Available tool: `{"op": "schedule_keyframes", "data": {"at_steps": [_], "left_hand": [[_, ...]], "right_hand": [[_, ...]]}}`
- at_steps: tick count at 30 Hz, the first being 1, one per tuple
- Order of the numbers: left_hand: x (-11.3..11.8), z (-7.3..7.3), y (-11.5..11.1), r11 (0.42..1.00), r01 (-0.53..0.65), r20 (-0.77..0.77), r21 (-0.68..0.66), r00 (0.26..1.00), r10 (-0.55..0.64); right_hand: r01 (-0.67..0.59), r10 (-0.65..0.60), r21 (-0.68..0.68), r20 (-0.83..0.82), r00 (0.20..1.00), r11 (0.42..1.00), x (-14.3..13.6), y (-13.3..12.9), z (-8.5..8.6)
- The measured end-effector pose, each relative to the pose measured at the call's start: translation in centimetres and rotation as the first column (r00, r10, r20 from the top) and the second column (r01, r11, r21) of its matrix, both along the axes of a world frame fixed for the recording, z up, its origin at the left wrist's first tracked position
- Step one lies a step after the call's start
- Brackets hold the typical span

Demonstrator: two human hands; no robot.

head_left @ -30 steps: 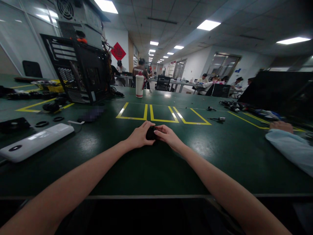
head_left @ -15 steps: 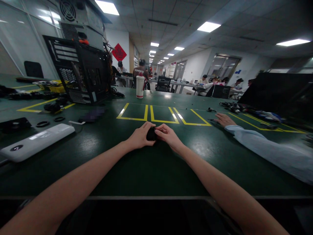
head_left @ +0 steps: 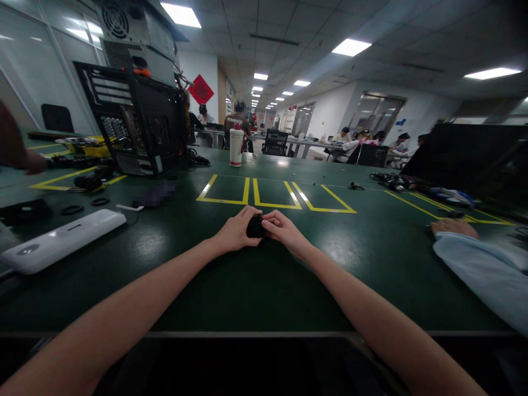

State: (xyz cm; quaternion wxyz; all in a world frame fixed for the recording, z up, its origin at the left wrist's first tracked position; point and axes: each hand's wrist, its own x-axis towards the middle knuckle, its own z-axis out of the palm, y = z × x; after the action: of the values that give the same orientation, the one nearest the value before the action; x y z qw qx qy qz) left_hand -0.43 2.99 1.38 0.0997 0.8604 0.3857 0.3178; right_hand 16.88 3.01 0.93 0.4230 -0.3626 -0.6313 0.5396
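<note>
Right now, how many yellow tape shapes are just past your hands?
3: a left shape, a middle shape and a right shape, side by side on the green table. None of these looks hidden.

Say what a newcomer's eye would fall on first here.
Probably the small black object in the left hand, the right hand at its side, near the picture's centre. Beyond it, yellow outlines mark the green table. A black computer case stands on the left.

An office workshop: a computer case (head_left: 159, 124) stands on the green table (head_left: 264, 297); people (head_left: 236, 122) sit at desks (head_left: 307, 142) beyond that table.
</note>
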Motion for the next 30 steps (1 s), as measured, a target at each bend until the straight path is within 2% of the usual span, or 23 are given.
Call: {"op": "schedule_keyframes", "data": {"at_steps": [6, 13, 19, 24, 30], "left_hand": [[-0.02, -0.03, 0.04, 1.000, 0.005, 0.005, 0.009, 1.000, -0.005], [-0.17, -0.03, 0.08, 1.000, 0.017, -0.003, 0.002, 1.000, -0.017], [-0.08, -0.12, 0.07, 1.000, 0.006, -0.001, 0.013, 1.000, -0.006], [-0.04, -0.20, 0.14, 0.999, -0.004, -0.008, 0.034, 1.000, 0.004], [-0.09, -0.14, 0.15, 1.000, 0.001, -0.009, 0.024, 1.000, -0.001]], "right_hand": [[0.024, -0.025, -0.068, -0.019, 1.000, 0.997, -0.35, 0.53, -0.33], [-0.049, 0.048, 0.028, 0.037, 0.998, 0.998, 0.37, 0.06, -0.21], [0.016, -0.018, -0.028, -0.047, 0.999, 0.999, -0.36, 0.25, -0.21], [0.038, -0.041, -0.092, -0.034, 0.999, 0.995, -0.31, 0.66, -0.31], [-0.052, 0.052, 0.030, -0.003, 0.999, 0.998, 0.32, 0.13, 0.12]]}}
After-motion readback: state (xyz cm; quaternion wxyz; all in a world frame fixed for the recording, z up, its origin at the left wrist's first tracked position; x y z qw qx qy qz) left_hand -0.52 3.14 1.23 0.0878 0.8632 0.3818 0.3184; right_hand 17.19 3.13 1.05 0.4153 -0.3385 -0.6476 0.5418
